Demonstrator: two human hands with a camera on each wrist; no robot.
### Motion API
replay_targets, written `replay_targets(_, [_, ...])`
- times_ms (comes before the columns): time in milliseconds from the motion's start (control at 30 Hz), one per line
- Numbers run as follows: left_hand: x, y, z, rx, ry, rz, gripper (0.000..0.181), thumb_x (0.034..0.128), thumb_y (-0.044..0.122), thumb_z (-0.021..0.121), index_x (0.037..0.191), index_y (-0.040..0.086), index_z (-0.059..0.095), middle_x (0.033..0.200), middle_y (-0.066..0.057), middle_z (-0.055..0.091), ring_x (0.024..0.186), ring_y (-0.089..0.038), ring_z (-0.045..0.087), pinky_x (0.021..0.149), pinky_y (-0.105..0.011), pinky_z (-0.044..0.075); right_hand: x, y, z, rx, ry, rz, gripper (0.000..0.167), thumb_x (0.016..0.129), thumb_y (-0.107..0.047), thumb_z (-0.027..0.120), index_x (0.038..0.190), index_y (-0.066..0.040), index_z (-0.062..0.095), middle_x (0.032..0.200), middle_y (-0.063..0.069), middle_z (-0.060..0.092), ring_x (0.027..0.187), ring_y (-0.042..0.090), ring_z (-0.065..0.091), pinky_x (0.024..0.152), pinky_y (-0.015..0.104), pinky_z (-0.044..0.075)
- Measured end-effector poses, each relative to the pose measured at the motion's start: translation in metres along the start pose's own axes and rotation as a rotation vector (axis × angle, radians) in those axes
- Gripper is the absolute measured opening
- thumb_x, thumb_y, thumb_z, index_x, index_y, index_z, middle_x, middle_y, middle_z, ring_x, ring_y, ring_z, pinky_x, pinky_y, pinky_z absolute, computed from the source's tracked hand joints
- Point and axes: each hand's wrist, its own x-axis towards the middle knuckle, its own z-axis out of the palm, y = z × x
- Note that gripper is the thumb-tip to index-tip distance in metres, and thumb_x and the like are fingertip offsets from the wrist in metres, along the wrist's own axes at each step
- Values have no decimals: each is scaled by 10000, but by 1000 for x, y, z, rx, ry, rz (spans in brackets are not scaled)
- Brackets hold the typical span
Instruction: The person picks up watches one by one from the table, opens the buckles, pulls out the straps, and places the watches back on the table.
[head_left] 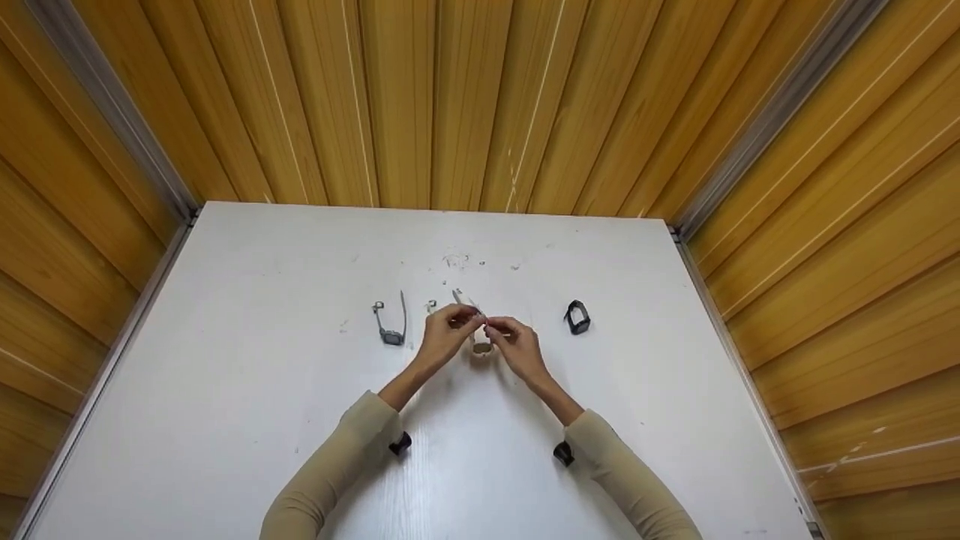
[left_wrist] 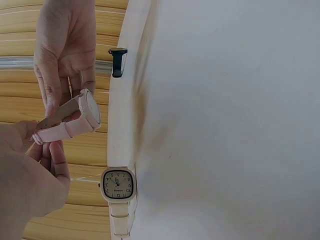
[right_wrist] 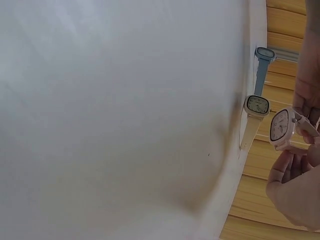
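Both hands hold a pale pink wristwatch (left_wrist: 91, 111) above the table, its strap bent into a loop. At the strap's end, the left hand (head_left: 444, 337) pinches the band between thumb and fingers. The right hand (head_left: 520, 349) grips the other side of the loop, thumb against the strap (left_wrist: 54, 134). Turned away from the hands, the dial (right_wrist: 283, 125) shows in the right wrist view. Fingers partly cover the strap ends, so how they meet is hidden. Beyond the hands lies a cream wristwatch (left_wrist: 118, 185), mostly covered by them in the head view.
A blue-grey wristwatch (head_left: 392, 337) lies with its strap spread, left of the hands. To the right a black wristwatch (head_left: 577, 318) stands with its band looped. The white table (head_left: 225, 375) meets wood-patterned walls (head_left: 465, 105) at the back and sides.
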Motion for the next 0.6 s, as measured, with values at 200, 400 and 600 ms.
replay_targets(200, [-5,21,-8,-3,15,9,149,933,6,700,994,-130,698,969,-274,726,910,-349,708,783,-213,576,6,29,1,2,6,28,216,966,9,656,1146,124,679,1165,322,692,1044,390,705,827,179,578])
replay_targets(400, [-4,21,-12,-26,21,6,164,957,24,679,1035,-119,699,1005,-268,728,950,-351,705,836,-362,606,3,19,1,-7,0,7,210,963,51,636,1135,169,658,1149,363,677,1031,437,701,828,209,588])
replay_targets(600, [-5,22,-14,-44,22,-3,198,962,14,668,1066,-155,676,1035,-304,717,991,-427,696,881,-485,600,-1,5,0,1,-8,3,217,963,59,629,1137,188,644,1130,411,654,1032,496,683,822,225,593])
